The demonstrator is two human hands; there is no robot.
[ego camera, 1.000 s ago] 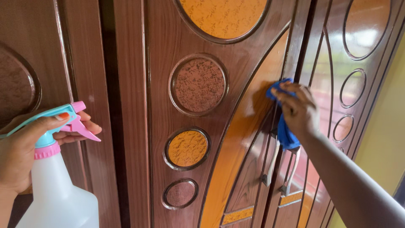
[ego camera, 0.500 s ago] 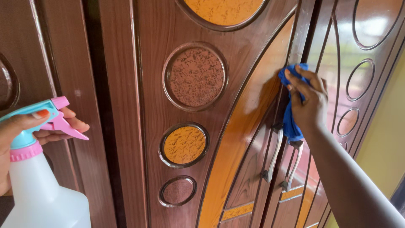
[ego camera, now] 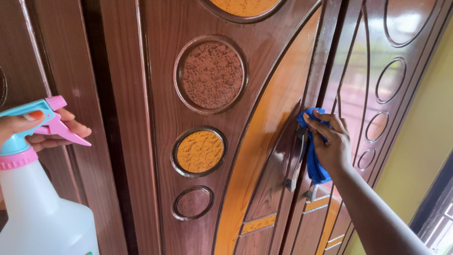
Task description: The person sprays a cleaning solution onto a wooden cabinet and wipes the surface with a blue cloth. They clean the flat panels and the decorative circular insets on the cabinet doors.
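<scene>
My right hand (ego camera: 331, 144) presses a blue cloth (ego camera: 313, 160) against the glossy brown wooden door (ego camera: 155, 94), right at the top of two silver handles (ego camera: 295, 165). The cloth hangs down below my palm and covers part of the right handle. My left hand (ego camera: 35, 128) grips the neck of a white plastic spray bottle (ego camera: 40, 208) with a teal and pink trigger head (ego camera: 52, 120), held at the lower left, away from the door. The nozzle points right.
The door has round textured insets, orange (ego camera: 199, 151) and brown (ego camera: 211, 75), and a curved orange band (ego camera: 269, 123). A second door leaf (ego camera: 391, 71) stands to the right, beside a yellow wall (ego camera: 424, 151). A dark window frame (ego camera: 436, 212) shows at the lower right.
My right hand slid the blue cloth down the door seam onto the handle tops. The view shifted, and the spray bottle sits further left in the picture.
</scene>
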